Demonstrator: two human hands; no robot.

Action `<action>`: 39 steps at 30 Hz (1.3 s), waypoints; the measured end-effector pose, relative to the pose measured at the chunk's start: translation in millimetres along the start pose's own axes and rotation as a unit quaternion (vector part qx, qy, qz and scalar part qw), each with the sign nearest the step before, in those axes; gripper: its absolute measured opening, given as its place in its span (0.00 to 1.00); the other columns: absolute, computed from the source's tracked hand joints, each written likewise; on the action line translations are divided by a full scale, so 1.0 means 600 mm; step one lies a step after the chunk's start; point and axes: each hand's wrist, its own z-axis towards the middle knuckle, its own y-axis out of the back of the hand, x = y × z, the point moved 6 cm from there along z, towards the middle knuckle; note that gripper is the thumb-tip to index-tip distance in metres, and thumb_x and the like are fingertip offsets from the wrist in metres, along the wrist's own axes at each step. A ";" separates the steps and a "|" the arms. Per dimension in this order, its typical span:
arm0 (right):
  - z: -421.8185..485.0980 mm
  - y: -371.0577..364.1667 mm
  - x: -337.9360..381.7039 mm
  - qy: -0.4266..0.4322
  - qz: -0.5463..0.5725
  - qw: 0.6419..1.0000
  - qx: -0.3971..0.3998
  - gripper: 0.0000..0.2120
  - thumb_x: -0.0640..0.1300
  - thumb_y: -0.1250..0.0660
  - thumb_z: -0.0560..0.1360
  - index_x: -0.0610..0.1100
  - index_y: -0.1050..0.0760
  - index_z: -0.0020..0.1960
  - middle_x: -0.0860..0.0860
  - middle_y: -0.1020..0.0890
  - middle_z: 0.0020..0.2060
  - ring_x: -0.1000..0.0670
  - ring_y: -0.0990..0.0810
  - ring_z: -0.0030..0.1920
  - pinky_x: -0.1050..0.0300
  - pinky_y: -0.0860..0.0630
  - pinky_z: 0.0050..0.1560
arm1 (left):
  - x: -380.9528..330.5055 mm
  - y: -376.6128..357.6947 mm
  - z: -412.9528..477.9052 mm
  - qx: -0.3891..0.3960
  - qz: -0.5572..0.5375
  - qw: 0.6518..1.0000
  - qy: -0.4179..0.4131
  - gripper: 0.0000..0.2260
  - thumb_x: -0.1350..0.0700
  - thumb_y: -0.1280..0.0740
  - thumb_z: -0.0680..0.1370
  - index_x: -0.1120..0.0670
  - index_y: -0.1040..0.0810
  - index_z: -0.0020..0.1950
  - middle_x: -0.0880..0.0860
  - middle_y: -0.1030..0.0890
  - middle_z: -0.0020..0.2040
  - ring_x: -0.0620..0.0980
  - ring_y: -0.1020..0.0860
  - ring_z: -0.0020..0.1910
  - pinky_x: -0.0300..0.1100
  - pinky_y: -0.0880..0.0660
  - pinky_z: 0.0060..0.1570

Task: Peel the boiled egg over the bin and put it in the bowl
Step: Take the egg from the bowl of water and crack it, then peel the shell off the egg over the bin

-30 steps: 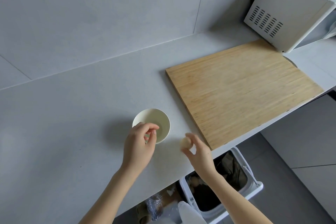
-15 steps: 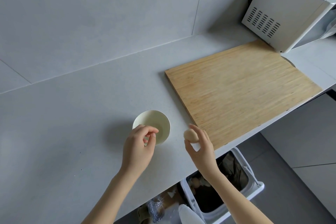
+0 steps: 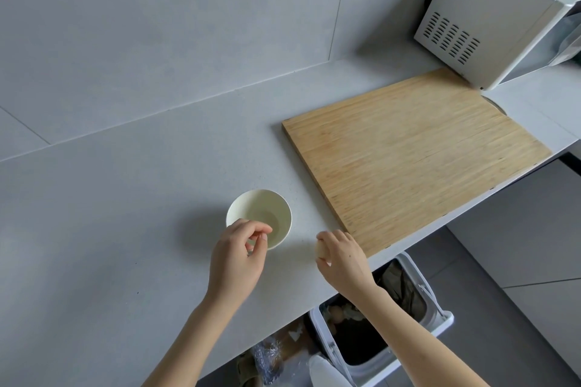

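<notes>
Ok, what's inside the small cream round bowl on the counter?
The small cream round bowl shows only its bare inner wall and bottom, no egg. The left hand covers its near rim. The pale boiled egg sits in the right hand.

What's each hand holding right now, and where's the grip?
Right hand grips the egg from above, fingers curled round it. Left hand: fingertips pinched together, contents cannot be told.

Head-worn view, facing steeply down, close above counter (image 3: 94, 229)
</notes>
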 end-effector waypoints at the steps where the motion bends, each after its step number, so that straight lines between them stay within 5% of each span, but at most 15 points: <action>1: 0.001 0.006 -0.003 -0.031 0.057 0.998 -0.012 0.13 0.39 0.33 0.71 0.43 0.29 0.54 0.49 0.23 0.47 0.47 0.25 0.46 0.59 0.31 0.41 | -0.001 0.000 0.000 0.001 -0.001 1.000 0.002 0.07 0.64 0.34 0.73 0.52 0.20 0.42 0.45 0.20 0.41 0.43 0.26 0.42 0.26 0.32 0.37; 5: -0.011 0.023 -0.013 -0.097 0.253 0.960 -0.070 0.18 0.37 0.30 0.70 0.49 0.31 0.55 0.53 0.23 0.50 0.51 0.22 0.48 0.58 0.24 0.48 | -0.002 0.000 0.002 0.001 -0.001 1.000 0.012 0.08 0.65 0.34 0.74 0.52 0.20 0.43 0.45 0.21 0.42 0.43 0.26 0.42 0.26 0.32 0.37; 11: -0.038 -0.011 -0.018 -0.052 0.172 0.984 -0.001 0.14 0.39 0.30 0.72 0.47 0.27 0.55 0.55 0.24 0.54 0.51 0.24 0.51 0.62 0.30 0.50 | -0.006 -0.010 -0.002 0.011 -0.006 1.000 0.006 0.08 0.63 0.34 0.74 0.50 0.20 0.42 0.42 0.21 0.42 0.44 0.25 0.42 0.27 0.31 0.37; 17: -0.051 0.024 -0.015 -0.150 0.334 0.929 -0.063 0.16 0.42 0.26 0.68 0.52 0.26 0.53 0.55 0.19 0.48 0.55 0.20 0.49 0.60 0.24 0.52 | -0.009 -0.058 -0.022 0.109 -0.049 0.990 0.081 0.08 0.60 0.35 0.75 0.47 0.22 0.45 0.43 0.20 0.43 0.41 0.24 0.42 0.27 0.28 0.40; 21: -0.054 0.065 0.023 -0.141 0.376 0.913 -0.074 0.19 0.49 0.25 0.65 0.54 0.27 0.53 0.57 0.18 0.46 0.57 0.21 0.48 0.65 0.25 0.49 | -0.014 -0.110 -0.044 0.227 -0.255 0.900 0.272 0.11 0.50 0.34 0.76 0.52 0.23 0.57 0.55 0.19 0.50 0.49 0.19 0.48 0.43 0.20 0.47; 27: -0.058 0.111 0.044 -0.088 0.369 0.923 -0.069 0.21 0.60 0.28 0.64 0.55 0.24 0.54 0.57 0.19 0.46 0.54 0.25 0.46 0.67 0.29 0.48 | -0.045 -0.128 -0.037 0.246 -0.490 0.762 0.346 0.19 0.55 0.30 0.70 0.62 0.22 0.59 0.60 0.17 0.52 0.51 0.18 0.49 0.41 0.21 0.51; 34: -0.054 0.132 0.036 -0.091 0.457 0.883 -0.055 0.16 0.49 0.29 0.67 0.47 0.20 0.54 0.50 0.21 0.45 0.54 0.25 0.36 0.63 0.26 0.35 | -0.063 -0.134 -0.034 0.260 -0.520 0.732 0.356 0.20 0.56 0.30 0.68 0.63 0.23 0.58 0.60 0.17 0.51 0.54 0.18 0.49 0.42 0.21 0.53; 39: -0.062 0.151 0.038 -0.057 0.407 0.907 -0.088 0.14 0.44 0.34 0.73 0.46 0.23 0.58 0.53 0.20 0.47 0.56 0.26 0.30 0.67 0.28 0.32 | -0.080 -0.141 -0.029 0.235 -0.513 0.748 0.349 0.14 0.57 0.28 0.66 0.58 0.23 0.50 0.59 0.15 0.45 0.54 0.17 0.46 0.41 0.20 0.49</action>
